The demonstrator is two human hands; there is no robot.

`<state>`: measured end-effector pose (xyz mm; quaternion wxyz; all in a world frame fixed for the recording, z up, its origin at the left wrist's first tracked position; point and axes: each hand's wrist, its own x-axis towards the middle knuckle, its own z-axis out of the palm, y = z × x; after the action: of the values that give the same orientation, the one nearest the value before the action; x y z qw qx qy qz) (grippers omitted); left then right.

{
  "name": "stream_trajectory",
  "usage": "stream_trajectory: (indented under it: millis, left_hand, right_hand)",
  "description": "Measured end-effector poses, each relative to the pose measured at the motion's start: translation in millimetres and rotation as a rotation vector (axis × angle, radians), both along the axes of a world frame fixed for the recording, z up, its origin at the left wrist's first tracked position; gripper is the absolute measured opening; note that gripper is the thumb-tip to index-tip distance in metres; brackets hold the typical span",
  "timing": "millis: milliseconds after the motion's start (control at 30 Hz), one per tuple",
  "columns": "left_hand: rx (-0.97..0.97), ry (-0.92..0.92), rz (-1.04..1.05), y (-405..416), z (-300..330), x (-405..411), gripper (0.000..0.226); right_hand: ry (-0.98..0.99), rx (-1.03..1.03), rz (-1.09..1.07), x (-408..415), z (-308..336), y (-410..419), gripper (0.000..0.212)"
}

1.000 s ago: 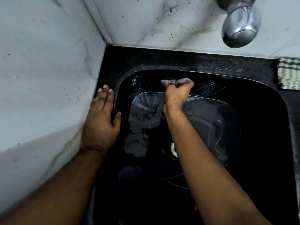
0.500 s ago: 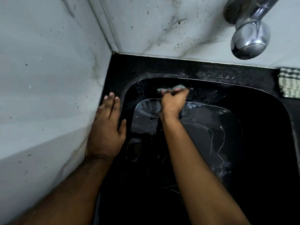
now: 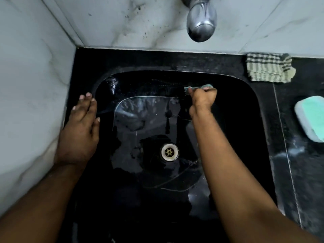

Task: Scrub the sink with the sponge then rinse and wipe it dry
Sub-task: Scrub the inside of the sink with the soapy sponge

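A black sink (image 3: 242,106) is set into a black counter, wet and streaked inside, with a metal drain (image 3: 169,152) at its bottom. My right hand (image 3: 203,99) grips a small teal sponge (image 3: 198,87) and presses it against the far inner wall of the basin, right of centre. Only the sponge's top edge shows above my fingers. My left hand (image 3: 80,130) lies flat with straight fingers on the sink's left rim, next to the marble wall.
A chrome tap spout (image 3: 200,23) hangs over the far side of the basin. A folded checked cloth (image 3: 268,70) lies on the counter at the back right. A white dish with a green soap bar (image 3: 311,118) sits at the right edge. Marble walls close the left and back.
My right hand has slid the sponge rightward along the far wall of the basin. The view has shifted, so the drain, cloth and soap dish now show. The left hand stays on the rim.
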<state>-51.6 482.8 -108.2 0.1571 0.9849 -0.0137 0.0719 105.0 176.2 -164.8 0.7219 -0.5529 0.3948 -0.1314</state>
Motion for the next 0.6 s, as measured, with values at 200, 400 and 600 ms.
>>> stream_trajectory:
  millis: [200, 400, 600]
  left_hand:
    - [-0.068, -0.003, 0.028, -3.8, 6.2, 0.9, 0.052]
    - [-0.075, -0.025, 0.005, -0.6, 4.9, 0.6, 0.049]
    - [-0.089, -0.023, 0.048, -7.9, 7.7, 0.5, 0.050]
  right_hand:
    - [-0.041, 0.085, -0.030, -1.3, 11.5, -22.4, 0.037]
    - [-0.017, 0.131, -0.100, -6.1, 20.5, -47.6, 0.043]
    - [-0.127, 0.276, -0.195, -3.9, 29.1, -59.7, 0.033]
